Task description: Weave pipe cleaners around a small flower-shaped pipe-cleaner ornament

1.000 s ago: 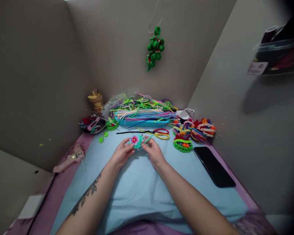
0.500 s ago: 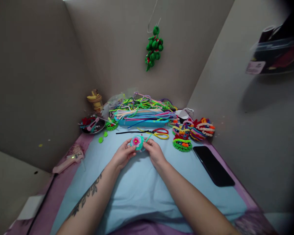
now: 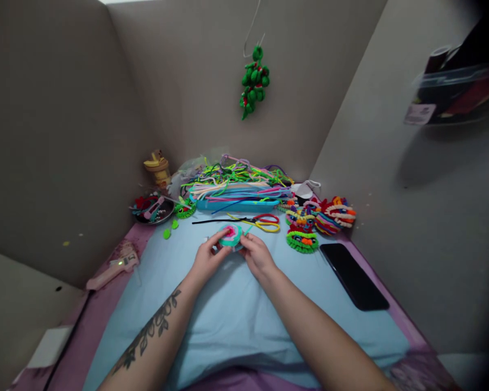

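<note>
Between my two hands is a round pipe-cleaner coil (image 3: 235, 239), teal at the rim, pale inside and pink at the centre. My left hand (image 3: 211, 255) grips its left side, with the index finger lying over the pink centre and the thumb at the lower edge. My right hand (image 3: 257, 253) pinches the right edge, where a short teal end sticks up past the fingers. Just beyond the coil lie scissors (image 3: 264, 221) with red and yellow handles and a black pipe cleaner (image 3: 212, 221).
A blue tray (image 3: 236, 206) heaped with pipe cleaners stands at the back. Colourful pipe-cleaner figures (image 3: 302, 239) and a black phone (image 3: 353, 277) are on the right. On the left are a pink glue gun (image 3: 116, 267), a dark bowl (image 3: 163, 217) and a yellow cup (image 3: 160, 169).
My left index finger has moved onto the face of the coil, covering part of its pink centre. The coil has tilted and shifted slightly right. My right hand keeps its pinch.
</note>
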Tool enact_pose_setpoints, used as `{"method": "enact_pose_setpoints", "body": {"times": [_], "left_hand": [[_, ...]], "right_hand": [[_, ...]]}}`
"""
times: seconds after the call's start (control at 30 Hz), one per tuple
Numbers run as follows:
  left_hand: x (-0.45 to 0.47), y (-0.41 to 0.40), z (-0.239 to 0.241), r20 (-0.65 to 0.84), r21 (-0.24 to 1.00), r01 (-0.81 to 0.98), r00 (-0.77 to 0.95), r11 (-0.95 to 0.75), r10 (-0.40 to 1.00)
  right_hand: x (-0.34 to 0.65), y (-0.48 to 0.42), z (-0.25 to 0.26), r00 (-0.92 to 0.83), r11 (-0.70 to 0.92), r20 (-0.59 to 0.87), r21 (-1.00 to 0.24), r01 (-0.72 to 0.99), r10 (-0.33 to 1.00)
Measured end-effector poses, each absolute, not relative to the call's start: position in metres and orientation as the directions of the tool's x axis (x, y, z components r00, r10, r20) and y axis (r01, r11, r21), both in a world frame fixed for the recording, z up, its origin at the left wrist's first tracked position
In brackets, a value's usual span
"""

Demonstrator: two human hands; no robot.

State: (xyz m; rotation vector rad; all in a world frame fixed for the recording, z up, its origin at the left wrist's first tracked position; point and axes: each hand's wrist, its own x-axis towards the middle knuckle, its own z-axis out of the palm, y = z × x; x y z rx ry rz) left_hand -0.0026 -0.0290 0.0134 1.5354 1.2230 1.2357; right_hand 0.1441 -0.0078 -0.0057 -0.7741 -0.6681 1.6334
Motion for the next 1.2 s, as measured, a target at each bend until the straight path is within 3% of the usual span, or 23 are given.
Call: {"method": "enact_pose_setpoints", "body": {"times": [0.43,0.57,0.7,0.87,1.2], "left_hand": [[-0.008,-0.025,0.008,0.171,0.969,0.180,-0.001,-0.168,0.985],[-0.006,-0.025,0.008,0.191,0.973,0.132,0.006,-0.190,0.982],[-0.005,-0.026,0.007,0.278,0.941,0.226,-0.099,-0.250,0.956],[0.000,-0.032,0.008,0.266,0.925,0.286,-0.020,-0.249,0.964],[0.002,-0.026,0.004,0.133,0.985,0.120,-0.062,-0.125,0.989]], "right_hand": [[0.142,-0.010,-0.007,-0.179,-0.221,-0.141,-0.768,-0.602,0.974],[0.142,-0.009,-0.006,-0.097,-0.185,-0.159,-0.770,-0.610,0.982],[0.144,-0.006,-0.009,0.015,-0.109,-0.142,-0.819,-0.564,0.990],[0.146,-0.003,-0.016,0.131,0.020,-0.045,-0.890,-0.455,0.990],[0.140,-0.009,-0.011,0.003,-0.058,-0.067,-0.886,-0.461,0.998]]}}
